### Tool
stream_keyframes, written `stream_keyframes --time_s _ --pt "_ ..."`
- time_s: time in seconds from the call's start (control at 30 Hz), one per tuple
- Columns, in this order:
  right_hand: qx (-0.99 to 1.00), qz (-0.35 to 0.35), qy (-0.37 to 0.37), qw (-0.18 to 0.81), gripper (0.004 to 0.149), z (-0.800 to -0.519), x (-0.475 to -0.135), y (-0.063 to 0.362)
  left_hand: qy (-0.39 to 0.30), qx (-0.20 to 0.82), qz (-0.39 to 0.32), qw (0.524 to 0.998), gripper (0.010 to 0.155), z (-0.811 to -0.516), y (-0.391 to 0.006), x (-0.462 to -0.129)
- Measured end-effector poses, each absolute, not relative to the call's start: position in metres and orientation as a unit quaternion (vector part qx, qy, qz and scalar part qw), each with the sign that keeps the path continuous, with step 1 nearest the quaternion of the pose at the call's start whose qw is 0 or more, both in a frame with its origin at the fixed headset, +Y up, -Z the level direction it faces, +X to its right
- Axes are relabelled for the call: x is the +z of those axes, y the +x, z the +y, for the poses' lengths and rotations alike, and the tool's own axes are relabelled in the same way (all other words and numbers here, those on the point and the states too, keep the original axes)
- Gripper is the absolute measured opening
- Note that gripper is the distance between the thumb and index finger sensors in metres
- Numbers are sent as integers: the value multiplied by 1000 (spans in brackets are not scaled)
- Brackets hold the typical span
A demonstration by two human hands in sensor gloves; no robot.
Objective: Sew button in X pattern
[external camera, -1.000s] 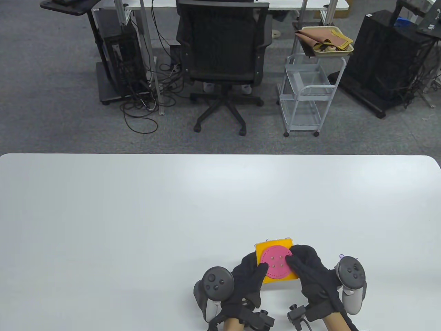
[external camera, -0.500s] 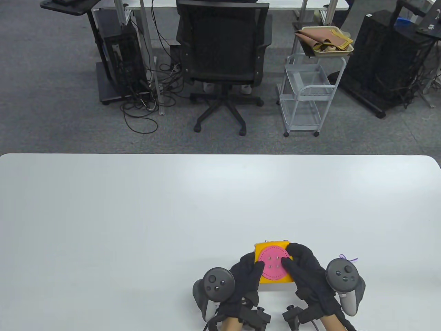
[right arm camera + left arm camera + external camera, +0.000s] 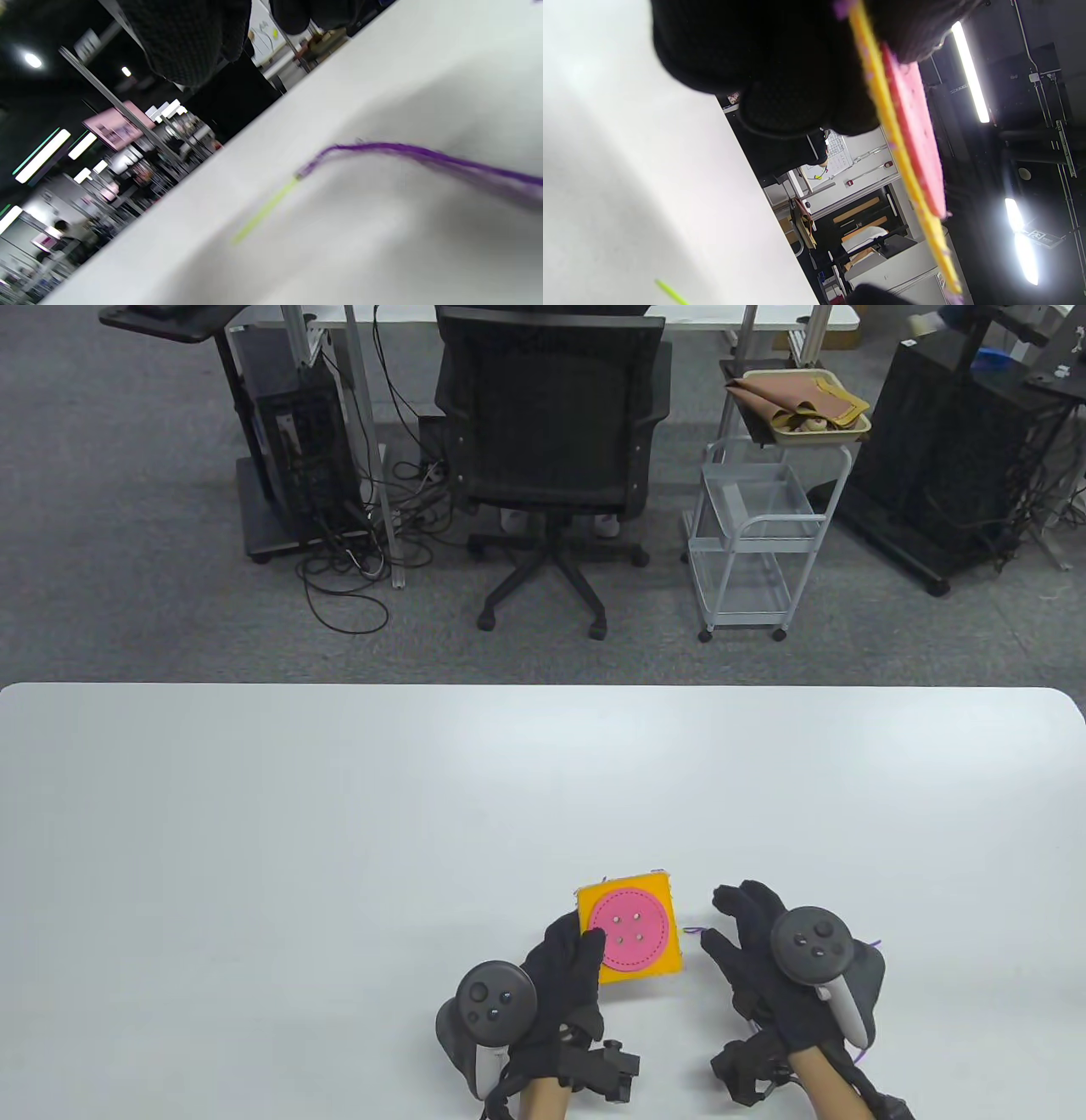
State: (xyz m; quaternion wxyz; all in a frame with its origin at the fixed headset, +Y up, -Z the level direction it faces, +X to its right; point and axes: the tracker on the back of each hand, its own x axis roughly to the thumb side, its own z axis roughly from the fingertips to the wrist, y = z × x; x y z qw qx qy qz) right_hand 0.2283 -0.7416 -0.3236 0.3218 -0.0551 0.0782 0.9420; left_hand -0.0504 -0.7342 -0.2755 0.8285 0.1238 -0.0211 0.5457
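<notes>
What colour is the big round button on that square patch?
Pink, on an orange-yellow patch; the button shows best in the table view.

Counter (image 3: 339,814): smooth, matt white.
Square pad (image 3: 664,964): yellow felt-like cloth.
Button (image 3: 628,930): pink felt, stitched rim.
Hands' gloves (image 3: 564,967): black knit.

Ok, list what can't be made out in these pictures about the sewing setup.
- Underside of the yellow fabric square: faces away in the table view; the left wrist view shows it only edge-on.
- Left hand grip: its fingers under the square are hidden in the table view, blurred in the wrist view.
- Purple thread and green needle: blurred in the right wrist view, too small in the table view.
- Stitches through the pink button holes: too small.
</notes>
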Motion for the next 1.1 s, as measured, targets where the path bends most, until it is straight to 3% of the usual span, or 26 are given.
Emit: stream_keyframes --time_s 0.2,0.47,0.9,1.1 --pt "955 169 -93 227 67 -766 -349 222 117 560 -14 820 42 -736 -53 -276" --pt "947 237 -113 185 59 -786 -365 206 108 568 -15 816 42 -736 -52 -276" --pt "952 219 -125 176 37 -786 -373 201 94 569 -13 817 42 -739 -50 -276" --pt "952 226 -118 168 37 -783 -374 200 94 569 -13 817 42 -740 -51 -277"
